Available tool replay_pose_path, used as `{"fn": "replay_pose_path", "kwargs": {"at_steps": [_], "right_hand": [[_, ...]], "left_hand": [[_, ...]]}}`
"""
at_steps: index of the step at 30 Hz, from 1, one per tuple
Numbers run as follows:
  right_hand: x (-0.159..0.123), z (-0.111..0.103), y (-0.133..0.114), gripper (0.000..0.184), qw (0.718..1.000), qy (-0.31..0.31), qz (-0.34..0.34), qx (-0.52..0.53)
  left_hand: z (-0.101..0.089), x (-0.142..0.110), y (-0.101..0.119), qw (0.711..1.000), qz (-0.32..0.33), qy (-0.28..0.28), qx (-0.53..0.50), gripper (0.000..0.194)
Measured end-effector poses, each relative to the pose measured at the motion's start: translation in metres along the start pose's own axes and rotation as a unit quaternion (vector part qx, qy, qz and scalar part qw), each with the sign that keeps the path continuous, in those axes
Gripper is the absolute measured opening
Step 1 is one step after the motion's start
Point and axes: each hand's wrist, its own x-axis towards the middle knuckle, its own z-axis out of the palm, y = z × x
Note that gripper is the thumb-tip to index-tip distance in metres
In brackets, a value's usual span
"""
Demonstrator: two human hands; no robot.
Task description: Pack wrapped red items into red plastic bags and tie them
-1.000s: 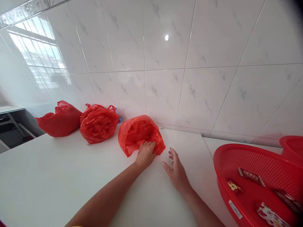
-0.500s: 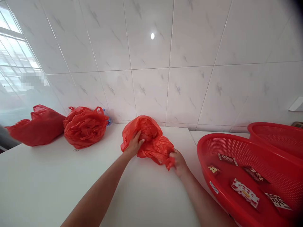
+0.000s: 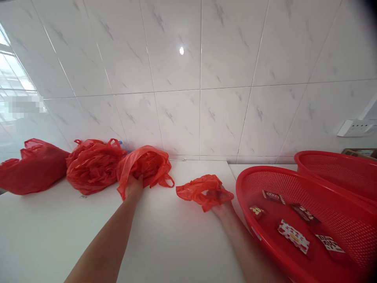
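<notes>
My left hand point(image 3: 134, 189) is at the front of a bulging red plastic bag point(image 3: 150, 167) stuffed with crumpled red plastic. Its fingers reach into the mouth of that bag and are partly hidden, closed on the plastic. A single red plastic bag point(image 3: 196, 190), thin and crumpled, hangs loosely from my right hand point(image 3: 220, 200), whose fingers are closed on it and partly covered by the film. The two bags are apart, with white tabletop between them.
Two more full red bags, one rounded point(image 3: 94, 167) and one knotted point(image 3: 35, 169), stand at the left by the tiled wall point(image 3: 179, 122). To the right, a red perforated basket point(image 3: 240, 184) holds several small packets; another red basket point(image 3: 300, 157) is behind it.
My left hand and the stuffed bag have shifted left, up against the rounded bag. The single bag in my right hand has come away from the stuffed one. The view has turned slightly right.
</notes>
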Motion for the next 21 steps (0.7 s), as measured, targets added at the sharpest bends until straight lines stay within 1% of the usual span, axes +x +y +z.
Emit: {"fn": "replay_pose_path", "kwargs": {"at_steps": [2, 4, 5, 7, 8, 9, 10, 11, 12, 13, 14, 15, 16, 18, 19, 21], "right_hand": [[0.004, 0.001, 0.003, 0.026, 0.997, 0.021, 0.025, 0.071], [0.005, 0.002, 0.006, 0.023, 0.987, 0.035, 0.061, 0.144], [0.005, 0.003, 0.007, 0.021, 0.981, 0.035, 0.079, 0.172], [0.004, 0.004, 0.008, 0.02, 0.974, 0.028, 0.105, 0.2], [0.003, 0.005, 0.008, 0.02, 0.972, 0.028, 0.117, 0.2], [0.002, 0.007, 0.008, 0.021, 0.972, 0.028, 0.129, 0.196], [0.001, 0.008, 0.007, 0.021, 0.972, 0.023, 0.139, 0.187], [-0.001, 0.01, 0.007, 0.021, 0.974, 0.013, 0.145, 0.174], [-0.002, 0.011, 0.006, 0.02, 0.977, 0.002, 0.145, 0.157], [-0.004, 0.011, 0.004, 0.02, 0.98, -0.01, 0.142, 0.139], [-0.006, 0.01, 0.003, 0.021, 0.983, -0.018, 0.138, 0.123], [-0.007, 0.009, 0.001, 0.021, 0.985, -0.018, 0.133, 0.11], [-0.009, 0.006, -0.001, 0.021, 0.986, -0.011, 0.131, 0.1], [-0.011, 0.0, -0.006, 0.019, 0.987, 0.006, 0.136, 0.086], [-0.012, -0.003, -0.008, 0.021, 0.986, 0.006, 0.143, 0.082], [-0.015, -0.009, -0.013, 0.026, 0.981, 0.0, 0.171, 0.093]], "left_hand": [[-0.003, -0.007, -0.001, 1.0, 0.005, 0.019, -0.014, 0.067], [-0.006, -0.024, 0.0, 0.999, 0.034, 0.029, -0.024, 0.059], [-0.008, -0.035, 0.003, 0.997, 0.062, 0.032, -0.03, 0.053], [-0.011, -0.063, 0.011, 0.986, 0.154, 0.024, -0.061, 0.042], [-0.012, -0.079, 0.018, 0.971, 0.222, 0.004, -0.093, 0.039], [-0.012, -0.095, 0.025, 0.948, 0.29, -0.029, -0.131, 0.039], [-0.01, -0.112, 0.033, 0.923, 0.341, -0.069, -0.165, 0.042], [-0.008, -0.127, 0.04, 0.902, 0.369, -0.114, -0.193, 0.048], [-0.005, -0.141, 0.047, 0.892, 0.371, -0.147, -0.212, 0.058], [-0.001, -0.152, 0.053, 0.891, 0.352, -0.175, -0.226, 0.068], [0.004, -0.159, 0.057, 0.897, 0.312, -0.193, -0.247, 0.07], [0.007, -0.162, 0.058, 0.903, 0.265, -0.206, -0.268, 0.065], [0.011, -0.162, 0.058, 0.908, 0.218, -0.214, -0.287, 0.053], [0.013, -0.151, 0.05, 0.913, 0.14, -0.214, -0.319, 0.031], [0.012, -0.143, 0.044, 0.914, 0.112, -0.207, -0.331, 0.026], [0.007, -0.128, 0.032, 0.911, 0.061, -0.187, -0.362, 0.022]]}}
